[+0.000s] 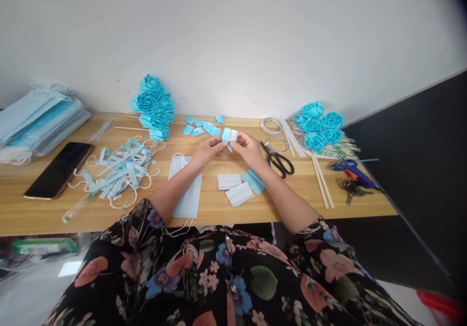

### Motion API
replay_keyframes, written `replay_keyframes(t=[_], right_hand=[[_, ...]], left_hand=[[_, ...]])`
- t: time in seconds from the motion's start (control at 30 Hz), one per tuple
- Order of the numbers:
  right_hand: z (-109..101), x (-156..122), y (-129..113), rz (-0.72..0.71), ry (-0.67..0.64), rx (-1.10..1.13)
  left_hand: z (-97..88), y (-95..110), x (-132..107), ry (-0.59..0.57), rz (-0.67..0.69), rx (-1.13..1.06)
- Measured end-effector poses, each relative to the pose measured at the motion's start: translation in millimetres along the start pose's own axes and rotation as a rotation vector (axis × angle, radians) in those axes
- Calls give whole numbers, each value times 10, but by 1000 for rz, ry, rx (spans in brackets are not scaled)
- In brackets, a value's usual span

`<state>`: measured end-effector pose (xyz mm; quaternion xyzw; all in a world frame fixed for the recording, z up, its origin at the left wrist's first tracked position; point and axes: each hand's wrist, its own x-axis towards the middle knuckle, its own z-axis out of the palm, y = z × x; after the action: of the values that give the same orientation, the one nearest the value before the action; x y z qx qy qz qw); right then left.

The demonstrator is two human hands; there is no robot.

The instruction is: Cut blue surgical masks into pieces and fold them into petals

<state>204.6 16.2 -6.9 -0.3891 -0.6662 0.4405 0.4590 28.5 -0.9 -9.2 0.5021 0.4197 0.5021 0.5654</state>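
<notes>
Left hand point(207, 150) and right hand point(249, 148) pinch a mask piece point(230, 135), partly hidden.

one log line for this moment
left hand + right hand: pinch folded blue mask piece | over: wooden table | near: scissors, cut mask pieces, face mask

I read this as a craft corner: a wooden desk point(310, 204) against a plain white wall point(233, 39), scissors point(273, 155) and tape rolls point(263, 126) at one o'clock, glue gun point(352, 169) at three, finished blue roses point(153, 106) at eleven.
</notes>
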Motion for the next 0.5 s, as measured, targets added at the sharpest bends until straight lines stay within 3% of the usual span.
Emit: replay_keyframes(t=[0.23,0.5], right_hand=[[-3,-6,-46,3,-32,-64],[-45,-14,-41,23,22,-104]], left_hand=[[-19,34,-19,24,-21,40],[3,-25,-11,-75,-38,123]])
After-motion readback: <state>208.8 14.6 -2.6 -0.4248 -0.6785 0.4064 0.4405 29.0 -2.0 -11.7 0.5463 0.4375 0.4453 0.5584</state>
